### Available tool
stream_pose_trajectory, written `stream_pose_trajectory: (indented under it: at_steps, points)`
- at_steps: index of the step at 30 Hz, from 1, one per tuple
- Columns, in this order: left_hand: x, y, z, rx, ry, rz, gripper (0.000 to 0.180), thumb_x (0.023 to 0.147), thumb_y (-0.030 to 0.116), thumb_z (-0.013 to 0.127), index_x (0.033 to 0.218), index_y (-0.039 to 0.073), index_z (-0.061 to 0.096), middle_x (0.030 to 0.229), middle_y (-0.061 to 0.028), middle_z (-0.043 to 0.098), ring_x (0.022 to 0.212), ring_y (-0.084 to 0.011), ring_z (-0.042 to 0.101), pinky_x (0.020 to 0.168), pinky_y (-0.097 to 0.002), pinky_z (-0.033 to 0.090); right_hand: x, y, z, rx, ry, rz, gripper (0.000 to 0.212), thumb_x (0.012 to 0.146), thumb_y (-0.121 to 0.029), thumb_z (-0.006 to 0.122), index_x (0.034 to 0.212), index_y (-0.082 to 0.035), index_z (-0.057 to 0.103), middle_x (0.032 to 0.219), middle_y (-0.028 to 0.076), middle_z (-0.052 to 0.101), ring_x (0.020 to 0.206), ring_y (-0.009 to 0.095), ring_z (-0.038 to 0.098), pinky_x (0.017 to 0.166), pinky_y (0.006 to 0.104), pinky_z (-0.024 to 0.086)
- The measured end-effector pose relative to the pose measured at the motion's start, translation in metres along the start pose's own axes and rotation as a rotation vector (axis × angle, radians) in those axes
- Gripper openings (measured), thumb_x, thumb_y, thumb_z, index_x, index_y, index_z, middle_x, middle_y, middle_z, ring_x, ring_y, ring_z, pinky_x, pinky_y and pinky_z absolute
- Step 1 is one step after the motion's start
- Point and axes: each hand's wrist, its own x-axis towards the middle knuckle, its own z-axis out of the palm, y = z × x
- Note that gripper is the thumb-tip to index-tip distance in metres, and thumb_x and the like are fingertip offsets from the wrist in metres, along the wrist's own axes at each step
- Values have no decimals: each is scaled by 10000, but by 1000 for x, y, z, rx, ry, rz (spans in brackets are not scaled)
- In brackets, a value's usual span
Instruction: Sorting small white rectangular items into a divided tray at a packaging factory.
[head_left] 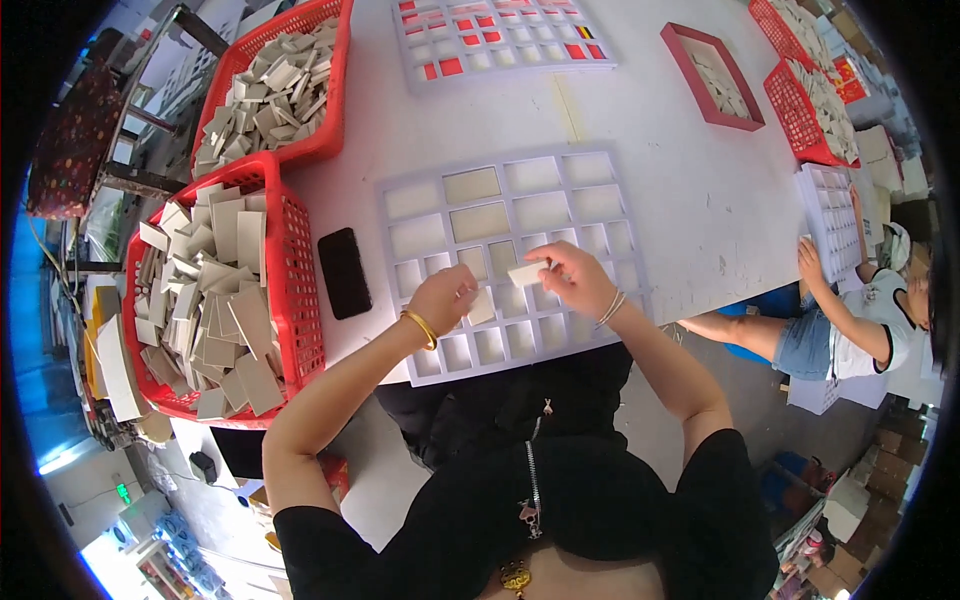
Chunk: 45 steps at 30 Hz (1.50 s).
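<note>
A white tray [517, 361] with many compartments lies before me at the table's near edge. Flat beige pieces fill a few of its cells, among them a large one [472, 185] near the back. Over the tray's middle, my right hand [578, 278] pinches a small beige rectangular piece [526, 273] between thumb and fingers. My left hand [443, 301] is closed just left of it, its fingertips at another small beige piece [481, 307] that sits tilted over the front cells. The inner fingers of my left hand are partly hidden.
Two red plastic baskets [297, 290] of beige pieces stand at left, beside a black phone [344, 273]. A second tray [505, 71] with red pieces lies at the back. Far right are a red box [690, 72], more baskets [800, 112] and another person's hand [811, 262] at a tray [826, 212].
</note>
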Motion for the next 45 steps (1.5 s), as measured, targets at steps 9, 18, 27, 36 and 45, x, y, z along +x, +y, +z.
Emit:
stream_pose_trajectory:
  at_steps: [9, 18, 27, 36, 45]
  points:
    - [5, -17, 32, 237, 220, 184, 95, 793, 92, 568, 883, 62, 574, 915, -115, 555, 800, -308, 588, 686, -401, 489, 2, 23, 24, -276, -83, -170, 135, 793, -88, 583, 922, -55, 558, 821, 103, 634, 740, 272, 618, 659, 352, 494]
    - [-34, -21, 52, 730, 345, 401, 278, 719, 75, 564, 976, 157, 628, 1084, 0, 603, 1027, -229, 531, 881, -394, 414, 2, 22, 42, -675, 71, -383, 102, 720, -83, 621, 820, -92, 603, 865, 42, 518, 824, 230, 558, 656, 347, 458]
    - [-44, -18, 59, 707, 347, 310, 311, 723, 36, 563, 1008, 145, 625, 1150, -18, 579, 1108, -249, 495, 968, -407, 340, -7, 25, 45, -896, 18, -273, 82, 701, -167, 646, 776, -136, 639, 876, 26, 506, 852, 201, 514, 742, 398, 372]
    - [-112, -86, 62, 7, 872, -79, 476, 779, 42, 593, 1212, -26, 409, 1178, -199, 507, 1099, -334, 490, 952, -410, 365, -55, 77, -57, -848, 660, 186, 524, 846, -254, 534, 1285, 0, 400, 1225, 210, 489, 1138, 359, 468, 933, 433, 372]
    - [-39, -6, 100, -304, 387, 2, 532, 790, 132, 638, 1253, 68, 383, 1206, -110, 472, 1098, -254, 498, 855, -386, 438, -108, 118, -204, -475, 835, 364, 490, 901, -324, 507, 1240, 23, 437, 1206, 186, 502, 1117, 276, 494, 963, 352, 378]
